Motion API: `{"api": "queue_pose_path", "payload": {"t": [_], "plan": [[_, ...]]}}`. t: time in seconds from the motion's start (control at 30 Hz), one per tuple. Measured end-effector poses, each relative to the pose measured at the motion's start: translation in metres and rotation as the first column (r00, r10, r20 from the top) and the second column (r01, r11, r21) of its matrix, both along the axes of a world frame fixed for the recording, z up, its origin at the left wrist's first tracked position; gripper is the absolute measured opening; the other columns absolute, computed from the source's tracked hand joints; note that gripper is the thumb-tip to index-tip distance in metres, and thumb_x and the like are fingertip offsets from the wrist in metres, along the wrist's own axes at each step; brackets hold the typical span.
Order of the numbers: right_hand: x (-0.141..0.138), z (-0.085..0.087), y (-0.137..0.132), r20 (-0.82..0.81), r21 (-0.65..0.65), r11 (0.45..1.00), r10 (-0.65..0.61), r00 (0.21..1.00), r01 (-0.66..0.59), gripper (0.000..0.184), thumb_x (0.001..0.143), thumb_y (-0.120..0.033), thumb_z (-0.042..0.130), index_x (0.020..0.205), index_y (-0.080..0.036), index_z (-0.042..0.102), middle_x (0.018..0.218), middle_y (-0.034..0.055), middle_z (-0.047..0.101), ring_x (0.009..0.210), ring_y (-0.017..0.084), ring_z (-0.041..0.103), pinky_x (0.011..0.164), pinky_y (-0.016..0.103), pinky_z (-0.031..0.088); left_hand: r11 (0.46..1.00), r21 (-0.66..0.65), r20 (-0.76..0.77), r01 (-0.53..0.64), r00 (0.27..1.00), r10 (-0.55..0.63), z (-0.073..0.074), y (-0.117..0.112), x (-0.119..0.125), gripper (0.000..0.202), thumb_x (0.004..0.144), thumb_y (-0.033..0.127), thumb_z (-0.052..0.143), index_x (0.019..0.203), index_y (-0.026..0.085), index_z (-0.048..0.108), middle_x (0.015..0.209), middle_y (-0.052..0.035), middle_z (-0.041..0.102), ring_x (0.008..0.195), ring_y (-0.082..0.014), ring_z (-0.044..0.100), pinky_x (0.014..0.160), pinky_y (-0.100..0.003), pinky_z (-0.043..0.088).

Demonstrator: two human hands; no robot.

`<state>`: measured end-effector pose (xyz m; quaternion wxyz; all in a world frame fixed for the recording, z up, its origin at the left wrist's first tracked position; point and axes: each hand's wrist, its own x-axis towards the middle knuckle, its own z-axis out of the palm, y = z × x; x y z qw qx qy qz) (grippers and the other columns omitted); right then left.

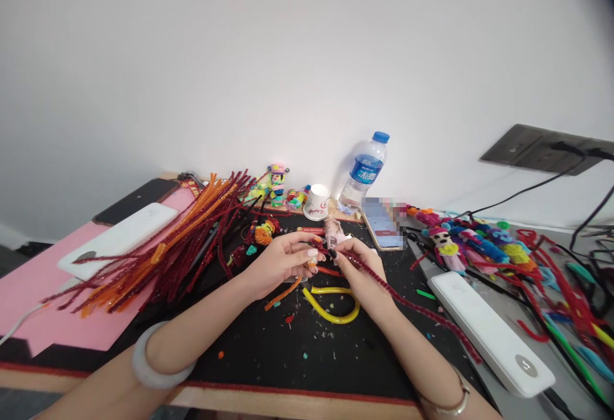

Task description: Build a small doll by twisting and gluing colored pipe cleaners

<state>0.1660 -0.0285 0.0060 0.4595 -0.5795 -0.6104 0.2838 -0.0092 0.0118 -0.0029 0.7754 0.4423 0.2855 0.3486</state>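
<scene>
Both my hands meet over the middle of a black mat [268,356]. My right hand [361,273] pinches a long dark red pipe cleaner [412,302], whose loose end trails over the wrist to the right. Close beside it, my left hand [283,263] is closed with thumb and fingertips round a small piece of pipe-cleaner work [313,261]; its shape is mostly hidden by the fingers. Just below the left fingers lies an orange pipe cleaner [283,295]. A bent yellow pipe cleaner [330,318] rests on the mat beneath the hands.
At left, a bundle of red and orange pipe cleaners [192,254] covers part of a pink sheet [29,292] near a white power bank [119,238]. Behind stand a paper cup [316,201], a water bottle [365,174] and a phone [382,225]. Fuzzy dolls [446,250] and another power bank [492,334] lie right.
</scene>
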Motion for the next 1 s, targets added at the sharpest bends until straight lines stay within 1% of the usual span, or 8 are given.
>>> {"api": "queue_pose_path", "payload": {"t": [0.07, 0.13, 0.23, 0.4, 0.8, 1.0], "plan": [[0.0005, 0.0, 0.0001, 0.04, 0.03, 0.999, 0.031, 0.999, -0.032, 0.013, 0.078, -0.028, 0.055, 0.076, -0.017, 0.061, 0.068, 0.0012, 0.064, 0.06, 0.014, 0.056, 0.058, 0.024, 0.044, 1.0, 0.017, -0.009, -0.007, 1.0, 0.007, 0.0001, 0.0, 0.0001, 0.03, 0.073, 0.026, 0.066, 0.101, 0.017, 0.059, 0.082, -0.0038, 0.064, 0.063, -0.0087, 0.06, 0.062, -0.023, 0.048], [0.0012, -0.0008, -0.0001, 0.066, 0.071, 0.996, 0.045, 0.997, -0.05, 0.014, 0.08, -0.028, 0.053, 0.078, -0.017, 0.063, 0.073, 0.0026, 0.066, 0.066, 0.015, 0.059, 0.062, 0.025, 0.046, 0.999, 0.04, -0.013, -0.01, 1.0, 0.011, -0.0001, -0.0001, 0.0002, 0.029, 0.074, 0.027, 0.065, 0.101, 0.017, 0.06, 0.08, -0.0026, 0.063, 0.064, -0.0087, 0.059, 0.062, -0.023, 0.048], [0.0018, -0.0019, -0.0007, 0.077, 0.099, 0.994, 0.04, 0.996, -0.047, 0.016, 0.08, -0.028, 0.053, 0.08, -0.018, 0.065, 0.076, 0.0035, 0.068, 0.07, 0.016, 0.061, 0.065, 0.026, 0.047, 0.997, 0.069, -0.012, -0.018, 1.0, 0.019, -0.0014, -0.0006, 0.0005, 0.029, 0.076, 0.029, 0.063, 0.102, 0.017, 0.06, 0.078, -0.0019, 0.061, 0.062, -0.0079, 0.057, 0.061, -0.022, 0.047], [0.0007, -0.0009, -0.0009, 0.101, 0.086, 0.995, 0.035, 0.994, -0.044, 0.015, 0.08, -0.027, 0.053, 0.077, -0.018, 0.065, 0.073, 0.0034, 0.068, 0.067, 0.016, 0.061, 0.062, 0.026, 0.047, 0.996, 0.074, -0.011, -0.049, 0.999, 0.05, -0.0028, -0.0018, 0.0017, 0.033, 0.077, 0.033, 0.061, 0.106, 0.017, 0.058, 0.077, -0.0027, 0.06, 0.061, -0.0089, 0.056, 0.059, -0.023, 0.046], [0.0002, -0.0024, -0.0011, 0.105, 0.075, 0.996, 0.038, 0.994, -0.046, 0.014, 0.079, -0.025, 0.053, 0.078, -0.018, 0.065, 0.075, 0.0037, 0.068, 0.069, 0.016, 0.061, 0.065, 0.026, 0.047, 0.997, 0.063, 0.016, -0.036, 0.999, 0.035, -0.0036, -0.0025, 0.0029, 0.026, 0.08, 0.033, 0.057, 0.102, 0.018, 0.057, 0.077, -0.0013, 0.059, 0.063, -0.009, 0.057, 0.063, -0.024, 0.047], [0.0005, -0.0039, -0.0012, 0.126, 0.079, 0.996, 0.032, 0.991, -0.043, 0.013, 0.079, -0.025, 0.053, 0.078, -0.018, 0.064, 0.075, 0.0033, 0.068, 0.069, 0.017, 0.062, 0.064, 0.026, 0.047, 0.998, 0.051, 0.032, -0.031, 0.999, 0.029, -0.003, -0.0026, 0.0036, 0.026, 0.08, 0.034, 0.058, 0.1, 0.018, 0.056, 0.074, -0.001, 0.058, 0.061, -0.0098, 0.058, 0.06, -0.024, 0.046]]}}
